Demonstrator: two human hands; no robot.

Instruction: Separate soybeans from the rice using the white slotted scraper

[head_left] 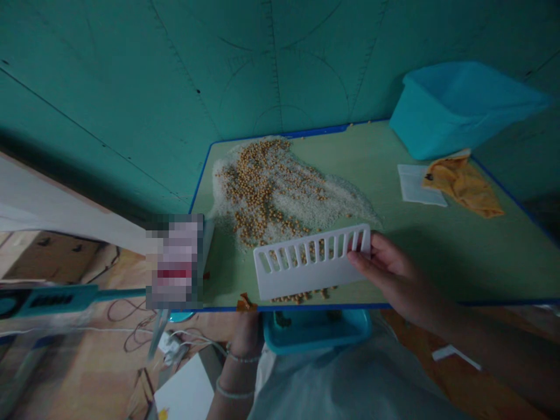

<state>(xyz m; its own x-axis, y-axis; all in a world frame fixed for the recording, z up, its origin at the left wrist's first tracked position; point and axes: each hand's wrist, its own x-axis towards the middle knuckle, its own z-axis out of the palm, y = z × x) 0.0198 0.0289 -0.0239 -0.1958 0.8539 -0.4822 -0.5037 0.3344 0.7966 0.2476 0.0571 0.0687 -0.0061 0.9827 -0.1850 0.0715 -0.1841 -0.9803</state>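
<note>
My right hand point(389, 268) is closed on the right end of a white slotted plastic panel point(306, 280), thumb in front. The panel tilts over soybean-like yellow beans point(301, 297) near the table's front edge. Beyond it spreads a heap of white rice-like grains point(301, 201) mixed with more yellow beans point(258, 186). My left hand point(248, 324) is below the front edge, beside a blue tray point(317, 344) close to my body. The table edge hides its fingers, so I cannot tell whether it grips the tray. Some dark bits lie in the tray.
A blue bin point(433, 122) stands at the table's point(350, 291) back right. In front of it lie a yellow cloth point(468, 186) and a white flat piece point(417, 184). A blurred-out item point(177, 259) is at the left edge. Cables point(188, 335) and a white box point(188, 388) are on the floor.
</note>
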